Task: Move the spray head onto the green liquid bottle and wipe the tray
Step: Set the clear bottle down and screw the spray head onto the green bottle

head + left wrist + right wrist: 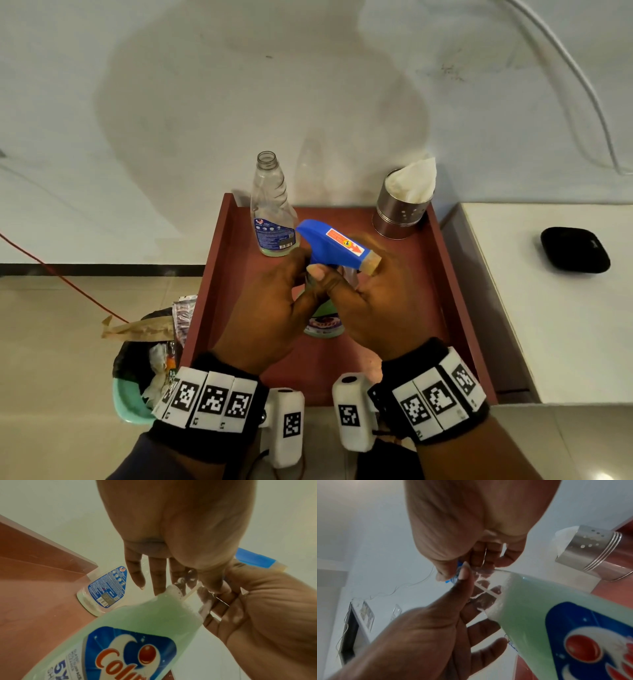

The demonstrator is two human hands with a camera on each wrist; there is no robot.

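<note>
The green liquid bottle [323, 325] stands in the middle of the maroon tray [421, 291], with the blue spray head [334, 245] on its neck. My left hand [274, 294] grips the bottle's neck, fingers wrapped behind it and thumb in front. My right hand [373, 301] grips the spray head's collar [457, 572]; its fingers look blurred. The wrist views show the green bottle [137, 622] [539, 601] foamy at the top, with the white dip tube [486, 589] inside its clear neck. Both hands hide the joint.
An empty clear bottle [270, 205] stands at the tray's far left. A steel tin [400, 212] holding white tissue [416, 180] is at the far right. A black object [575, 250] lies on the white counter to the right. A waste bin [144, 370] sits on the floor, left.
</note>
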